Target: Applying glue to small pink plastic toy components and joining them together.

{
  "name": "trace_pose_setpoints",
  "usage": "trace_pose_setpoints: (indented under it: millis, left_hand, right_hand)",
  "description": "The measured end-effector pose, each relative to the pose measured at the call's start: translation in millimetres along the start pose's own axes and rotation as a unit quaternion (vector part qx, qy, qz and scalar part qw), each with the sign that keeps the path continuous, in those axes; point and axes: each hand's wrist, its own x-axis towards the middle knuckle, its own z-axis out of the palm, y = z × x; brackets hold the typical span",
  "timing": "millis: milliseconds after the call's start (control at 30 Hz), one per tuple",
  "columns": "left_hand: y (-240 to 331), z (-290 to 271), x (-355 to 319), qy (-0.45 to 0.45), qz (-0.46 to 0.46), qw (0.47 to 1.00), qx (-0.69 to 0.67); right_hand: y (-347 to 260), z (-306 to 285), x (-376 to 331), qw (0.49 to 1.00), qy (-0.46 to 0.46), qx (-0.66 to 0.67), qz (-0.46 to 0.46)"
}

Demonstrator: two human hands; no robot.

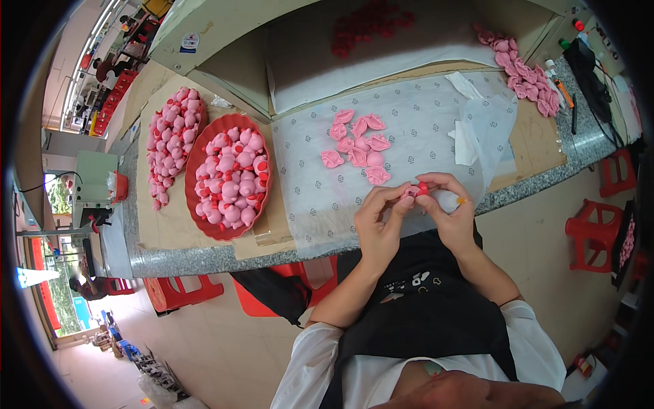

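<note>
Pinching a small pink toy piece [411, 193] with a red part between them, the left hand [380, 221] and right hand [449, 208] meet above the counter's edge. Loose pink shells [357, 144] lie just beyond on patterned plastic sheet [422, 116]; a red basket [197, 204] of pink figures sits left.

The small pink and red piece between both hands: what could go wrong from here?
1. Both hands, left hand and right hand, pinch the small pink and red piece over the table edge; if it slips, it may fall to the floor.
2. The loose pink shells lie close by; a sleeve could sweep them.
</note>
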Motion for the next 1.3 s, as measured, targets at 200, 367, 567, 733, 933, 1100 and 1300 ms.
trace_pose_setpoints:
  millis: [200, 367, 567, 733, 933, 1100, 1300]
  left_hand:
    - [3, 3, 2, -0.048, -0.094, 0.988, -0.109]
    - [7, -6, -6, -0.036, -0.075, 0.996, -0.036]
    - [15, 0, 14, -0.115, -0.206, 0.952, -0.197]
    - [7, -1, 20, -0.114, -0.099, 0.985, -0.087]
    - [8, 9, 13, -0.109, -0.085, 0.986, -0.089]
    - [7, 8, 6, -0.068, 0.041, 0.993, 0.09]
    - [23, 9, 3, -0.122, -0.057, 0.989, -0.056]
  right_hand:
    - [-16, -8, -6, 0.998, -0.036, -0.043, 0.023]
    - [-12, -9, -6, 0.994, -0.098, 0.023, 0.043]
    - [-14, -13, -7, 0.998, -0.027, -0.04, -0.051]
    - [-7, -16, 6, 0.988, -0.068, 0.099, 0.1]
    - [-29, -26, -5, 0.993, -0.068, 0.036, 0.085]
    - [-9, -27, -4, 0.99, -0.102, 0.06, 0.083]
    - [-25, -30, -20, 0.996, -0.075, -0.039, -0.03]
